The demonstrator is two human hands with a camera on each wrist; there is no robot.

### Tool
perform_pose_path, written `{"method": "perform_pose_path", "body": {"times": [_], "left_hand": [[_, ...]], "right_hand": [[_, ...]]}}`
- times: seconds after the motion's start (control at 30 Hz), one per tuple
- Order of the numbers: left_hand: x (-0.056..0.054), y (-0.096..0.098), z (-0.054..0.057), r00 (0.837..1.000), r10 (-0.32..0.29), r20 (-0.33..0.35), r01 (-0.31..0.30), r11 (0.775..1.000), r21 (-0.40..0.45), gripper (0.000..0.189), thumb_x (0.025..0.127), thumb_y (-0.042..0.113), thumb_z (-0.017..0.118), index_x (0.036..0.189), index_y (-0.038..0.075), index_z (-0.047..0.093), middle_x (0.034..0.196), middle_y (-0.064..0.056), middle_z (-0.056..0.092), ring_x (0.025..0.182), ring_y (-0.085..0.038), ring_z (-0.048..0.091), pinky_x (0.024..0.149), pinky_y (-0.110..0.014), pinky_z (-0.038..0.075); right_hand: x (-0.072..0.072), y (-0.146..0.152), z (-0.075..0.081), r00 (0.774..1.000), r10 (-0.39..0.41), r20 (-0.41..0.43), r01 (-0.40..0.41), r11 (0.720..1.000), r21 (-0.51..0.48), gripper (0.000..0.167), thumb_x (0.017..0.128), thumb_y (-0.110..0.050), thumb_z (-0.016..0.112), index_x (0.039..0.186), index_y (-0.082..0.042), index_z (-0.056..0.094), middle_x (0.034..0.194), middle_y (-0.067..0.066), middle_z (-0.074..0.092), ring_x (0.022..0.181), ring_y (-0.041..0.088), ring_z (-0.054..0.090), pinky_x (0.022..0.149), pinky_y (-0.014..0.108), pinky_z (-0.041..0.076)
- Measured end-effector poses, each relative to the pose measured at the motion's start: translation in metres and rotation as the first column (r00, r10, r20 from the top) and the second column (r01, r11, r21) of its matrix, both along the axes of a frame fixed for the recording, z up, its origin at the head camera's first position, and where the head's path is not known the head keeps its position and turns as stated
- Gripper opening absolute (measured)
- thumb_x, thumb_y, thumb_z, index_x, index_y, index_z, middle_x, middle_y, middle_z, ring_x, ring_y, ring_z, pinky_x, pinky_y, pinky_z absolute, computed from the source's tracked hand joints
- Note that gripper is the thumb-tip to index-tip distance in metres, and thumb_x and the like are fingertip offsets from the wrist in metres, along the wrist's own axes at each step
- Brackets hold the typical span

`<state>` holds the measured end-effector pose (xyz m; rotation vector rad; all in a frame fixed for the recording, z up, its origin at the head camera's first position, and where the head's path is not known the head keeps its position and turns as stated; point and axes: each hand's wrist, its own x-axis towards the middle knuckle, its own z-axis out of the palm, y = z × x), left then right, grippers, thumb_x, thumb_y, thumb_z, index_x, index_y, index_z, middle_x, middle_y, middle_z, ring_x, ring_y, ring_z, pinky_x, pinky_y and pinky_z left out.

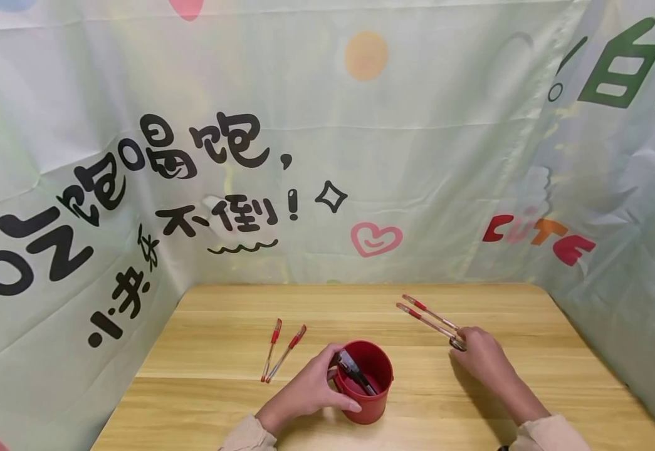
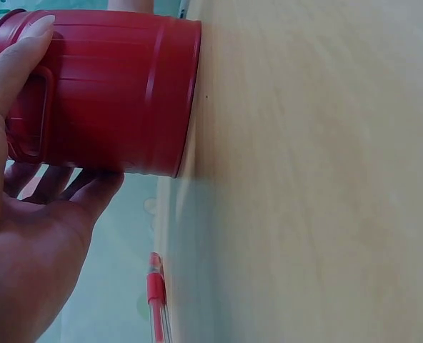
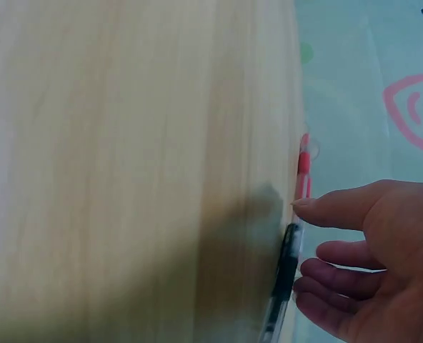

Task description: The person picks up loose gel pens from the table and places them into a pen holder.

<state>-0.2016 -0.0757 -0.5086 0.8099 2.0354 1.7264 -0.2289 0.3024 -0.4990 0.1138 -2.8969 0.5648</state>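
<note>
Solid red cup [image 1: 371,410], ribbed sides, looped handle, upright toward 6 o'clock in the head view, something dark [image 1: 356,373] leaning inside. Left hand [image 1: 314,387] is wrapped round it. Right hand [image 1: 485,358], at the cup's 3 o'clock, has thumb and fingers parted by a black-gripped clear pen [image 3: 287,261]; can't tell if they touch. Red-capped pens [image 1: 295,341] lie at 10.

A wooden table [image 1: 203,401] bears a red cup [image 1: 369,410] and red pens [image 1: 274,336].
</note>
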Motion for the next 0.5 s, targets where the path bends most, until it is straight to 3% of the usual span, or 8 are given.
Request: {"method": "perform_pose_path", "body": {"times": [0.17,0.3,0.5], "left_hand": [[0.0,0.0,0.001,1.0,-0.001,0.004,0.001,1.0,0.004,0.087,0.078,0.019,0.093,0.148,0.023,0.042,0.15,0.0,0.054,0.139,-0.02,0.057,0.111,-0.022,0.05],[0.0,0.0,0.001,1.0,0.002,0.014,-0.002,1.0,0.003,0.087,0.078,0.019,0.093,0.148,0.023,0.042,0.15,0.0,0.053,0.139,-0.018,0.057,0.11,-0.022,0.051],[0.0,-0.001,0.001,1.0,0.004,0.026,-0.004,1.0,0.004,0.086,0.078,0.018,0.093,0.148,0.023,0.042,0.15,0.0,0.054,0.139,-0.021,0.056,0.109,-0.023,0.051]], "right_hand": [[-0.002,0.009,-0.004,1.0,-0.002,0.024,0.001,1.0,0.028,0.023,0.081,-0.008,0.077,0.097,0.008,0.071,0.085,0.014,0.069,0.075,0.024,0.061,0.067,0.048,0.055],[-0.006,0.015,-0.001,0.995,0.003,0.098,-0.006,1.0,0.022,0.016,0.081,-0.005,0.071,0.094,0.005,0.072,0.084,0.012,0.069,0.075,0.023,0.058,0.065,0.042,0.053],[-0.008,0.018,0.003,0.986,0.006,0.168,-0.007,1.0,0.004,0.01,0.081,-0.007,0.073,0.088,-0.001,0.075,0.083,0.007,0.073,0.076,0.022,0.061,0.065,0.04,0.053]]}}
